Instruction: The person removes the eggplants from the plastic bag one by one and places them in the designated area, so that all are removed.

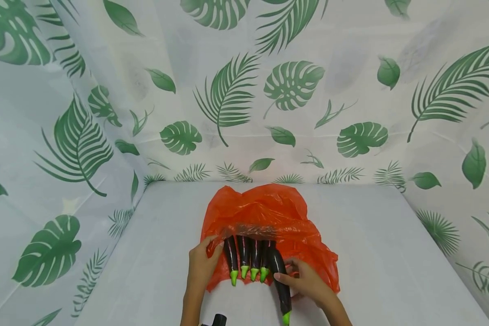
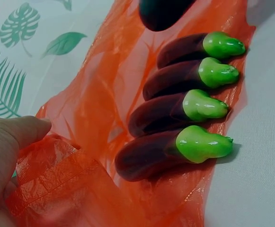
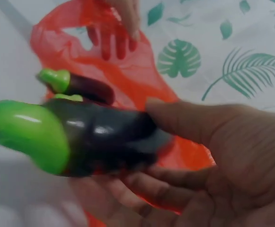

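A red plastic bag [image 1: 265, 203] lies spread on the table, its upper layer lifted at the near side. Several dark purple eggplants [image 2: 163, 111] with green stem caps rest in a row on its lower layer, caps toward the person. The left hand [image 1: 203, 260] pinches the bag's upper edge at the left; in its wrist view the thumb [image 2: 21, 130] presses on the film. In the right hand [image 1: 307, 281] is another eggplant [image 3: 104, 137], held between thumb and fingers at the right end of the row, its green cap pointing toward the person.
A white cloth [image 1: 375, 253] covers the table. Behind and at both sides stand white walls [image 1: 236, 158] printed with green leaves. A small black object [image 1: 219, 320] shows at the bottom edge of the head view.
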Demonstrator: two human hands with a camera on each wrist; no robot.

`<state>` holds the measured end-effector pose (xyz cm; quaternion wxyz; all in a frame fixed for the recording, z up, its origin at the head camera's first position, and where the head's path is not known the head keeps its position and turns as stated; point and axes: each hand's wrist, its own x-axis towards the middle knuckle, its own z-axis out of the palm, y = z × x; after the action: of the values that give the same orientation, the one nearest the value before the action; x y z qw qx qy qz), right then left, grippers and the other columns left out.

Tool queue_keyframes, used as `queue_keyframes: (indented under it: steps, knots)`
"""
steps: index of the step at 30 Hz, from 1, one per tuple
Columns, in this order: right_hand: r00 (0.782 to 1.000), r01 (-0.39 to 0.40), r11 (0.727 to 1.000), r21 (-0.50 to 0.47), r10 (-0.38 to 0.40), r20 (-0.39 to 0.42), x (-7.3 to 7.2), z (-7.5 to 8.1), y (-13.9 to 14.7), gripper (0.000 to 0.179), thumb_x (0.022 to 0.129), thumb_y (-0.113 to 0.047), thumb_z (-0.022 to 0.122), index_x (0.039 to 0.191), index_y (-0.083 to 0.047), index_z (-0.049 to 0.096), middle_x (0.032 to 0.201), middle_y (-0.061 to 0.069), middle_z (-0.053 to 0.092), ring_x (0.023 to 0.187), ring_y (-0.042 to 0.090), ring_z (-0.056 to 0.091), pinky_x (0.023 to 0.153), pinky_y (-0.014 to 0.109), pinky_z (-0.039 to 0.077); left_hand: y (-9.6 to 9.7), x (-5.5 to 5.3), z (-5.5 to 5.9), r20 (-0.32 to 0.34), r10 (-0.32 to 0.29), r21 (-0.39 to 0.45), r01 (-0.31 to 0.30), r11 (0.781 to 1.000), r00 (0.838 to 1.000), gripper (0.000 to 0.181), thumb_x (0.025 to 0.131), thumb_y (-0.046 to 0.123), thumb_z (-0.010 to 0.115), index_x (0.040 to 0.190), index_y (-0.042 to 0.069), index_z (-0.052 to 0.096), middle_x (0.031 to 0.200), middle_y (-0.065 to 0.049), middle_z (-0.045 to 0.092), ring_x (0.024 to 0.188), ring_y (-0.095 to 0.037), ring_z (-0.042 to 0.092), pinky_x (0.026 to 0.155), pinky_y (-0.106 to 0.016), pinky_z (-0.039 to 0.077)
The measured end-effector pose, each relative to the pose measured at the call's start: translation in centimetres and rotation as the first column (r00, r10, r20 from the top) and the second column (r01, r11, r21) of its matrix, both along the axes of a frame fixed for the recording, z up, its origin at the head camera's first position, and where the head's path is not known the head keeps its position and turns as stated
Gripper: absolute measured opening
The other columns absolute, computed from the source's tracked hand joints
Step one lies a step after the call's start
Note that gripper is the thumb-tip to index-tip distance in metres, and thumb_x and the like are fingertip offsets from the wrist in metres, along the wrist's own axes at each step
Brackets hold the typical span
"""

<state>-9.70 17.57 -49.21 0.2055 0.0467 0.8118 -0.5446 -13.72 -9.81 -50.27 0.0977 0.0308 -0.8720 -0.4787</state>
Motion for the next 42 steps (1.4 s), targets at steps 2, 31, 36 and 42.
queue_keyframes:
  steps: [2, 31, 36, 42]
  knots:
    - [0.996, -0.081, 0.995, -0.061, 0.082, 0.018, 0.1, 0.3, 0.2, 0.065, 0.086, -0.032, 0.074, 0.132, 0.004, 0.048, 0.105, 0.015, 0.061, 0.079, 0.020, 0.063, 0.057, 0.042, 0.059, 0.0, 0.0, 0.0, 0.003, -0.003, -0.002, 0.003, 1.000, 1.000, 0.025, 0.092, 0.024, 0.068, 0.114, 0.014, 0.069, 0.096, -0.003, 0.072, 0.080, -0.012, 0.059, 0.068, -0.022, 0.052]
    - [0.940, 0.212, 0.971, -0.115, -0.235, -0.248, -1.8, 6.1, 11.0, 0.065, 0.101, -0.038, 0.049, 0.150, 0.000, 0.028, 0.127, 0.002, 0.055, 0.095, -0.007, 0.059, 0.081, 0.032, 0.059, -0.1, 0.2, -0.4, -0.030, -0.018, -0.009, 0.018, 1.000, 0.999, 0.021, 0.093, 0.020, 0.066, 0.113, 0.015, 0.070, 0.101, -0.001, 0.072, 0.086, -0.012, 0.061, 0.079, -0.029, 0.056]
    - [0.938, 0.277, 0.960, -0.034, -0.278, -0.208, -2.7, 4.1, 13.2, 0.073, 0.100, -0.047, 0.046, 0.153, -0.002, 0.023, 0.142, 0.026, 0.042, 0.092, -0.013, 0.054, 0.085, 0.034, 0.058, -0.1, 0.3, -0.2, -0.021, -0.006, -0.017, 0.005, 1.000, 1.000, 0.022, 0.093, 0.022, 0.066, 0.114, 0.016, 0.070, 0.101, 0.001, 0.072, 0.086, -0.011, 0.061, 0.079, -0.028, 0.056]
    - [0.937, 0.334, 0.942, 0.032, -0.328, -0.117, -4.1, 1.9, 14.8, 0.080, 0.098, -0.053, 0.046, 0.154, -0.003, 0.020, 0.145, 0.032, 0.037, 0.094, 0.003, 0.055, 0.093, 0.044, 0.054, 0.0, 0.3, 0.0, -0.023, -0.002, -0.017, 0.001, 1.000, 1.000, 0.023, 0.093, 0.021, 0.066, 0.115, 0.014, 0.069, 0.105, -0.002, 0.072, 0.092, -0.016, 0.063, 0.087, -0.039, 0.057]
